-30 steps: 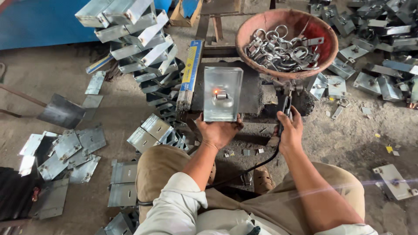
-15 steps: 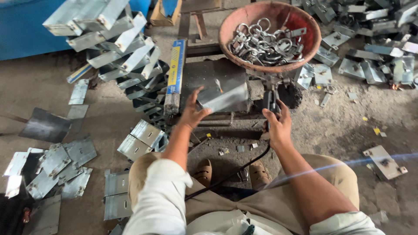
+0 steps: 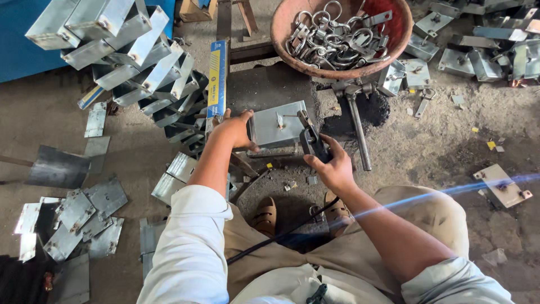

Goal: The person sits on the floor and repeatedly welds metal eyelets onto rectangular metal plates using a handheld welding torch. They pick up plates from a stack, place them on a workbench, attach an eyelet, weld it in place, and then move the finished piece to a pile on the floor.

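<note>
Looking down from the head camera, several items are only partly readable: the reddish bowl (image 3: 394,53) of metal rings (image 3: 332,39) is cut off by the top edge of the frame, the stack of folded sheet-metal boxes (image 3: 121,53) at upper left runs out of frame, and the surface under the work at centre is too dark to make out. The dark hand tool (image 3: 312,141) is largely covered by the fingers that grip it, so its working end cannot be identified; a black cable (image 3: 281,236) runs from near the wrist down across the lap. The left hand (image 3: 233,130), at centre frame, is partly closed, with thumb and fingers clamped on the left edge of the grey sheet-metal box (image 3: 278,125), which lies flat just left of the tool with a small fitting on its upper face. The right hand (image 3: 332,166), just right of and below the box, is closed in a full grip around the dark hand tool, which touches the right edge of the box. A yellow and blue strip (image 3: 216,79) stands just left of the left hand. Flat metal plates (image 3: 79,217) lie scattered at lower left, and loose brackets (image 3: 478,56) at upper right, well apart from both hands. A sandalled foot (image 3: 265,214) shows below the box.
</note>
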